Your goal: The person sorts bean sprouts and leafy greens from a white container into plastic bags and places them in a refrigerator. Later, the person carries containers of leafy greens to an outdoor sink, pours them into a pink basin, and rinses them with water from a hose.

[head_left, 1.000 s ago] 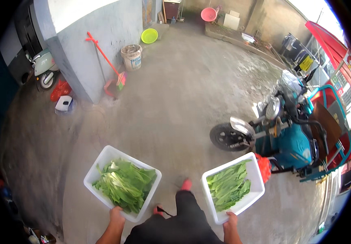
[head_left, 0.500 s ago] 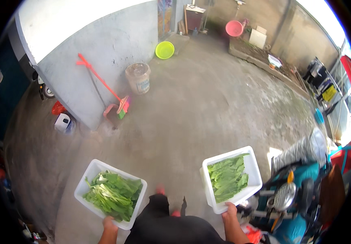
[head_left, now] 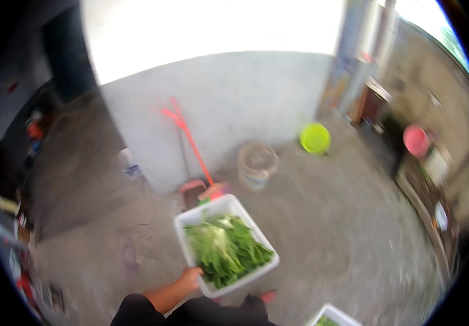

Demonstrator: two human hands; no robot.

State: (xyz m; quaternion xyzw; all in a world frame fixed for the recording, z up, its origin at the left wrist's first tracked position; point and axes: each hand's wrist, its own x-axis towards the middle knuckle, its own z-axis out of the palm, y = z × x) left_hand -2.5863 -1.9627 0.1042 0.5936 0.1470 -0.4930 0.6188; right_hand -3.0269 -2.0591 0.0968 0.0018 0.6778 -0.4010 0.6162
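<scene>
My left hand [head_left: 192, 278] is closed on the near left rim of a white plastic basin [head_left: 267, 266]. Leafy green vegetables [head_left: 229, 251] with pale stalks lie heaped inside it. At the bottom edge, right of centre, only a corner of a second white basin [head_left: 328, 308] shows, with a bit of green leaf in it. My right hand is out of the picture. The held basin hangs over the concrete floor, its far edge overlapping the foot of a red-handled broom [head_left: 195, 144] in the view.
Along the grey and white wall [head_left: 207, 81] stand a dustpan [head_left: 192, 191], a dirty bucket [head_left: 257, 165] and a lime-green basin [head_left: 315, 138]. A pink basin [head_left: 416, 140] is at the far right by a raised bed edge [head_left: 422, 209]. Blurred clutter lines the left side.
My view has swung left, so the wall and broom sit further right. The left basin appears nearer the middle; the right basin has mostly left the picture, and my right hand has gone from it.
</scene>
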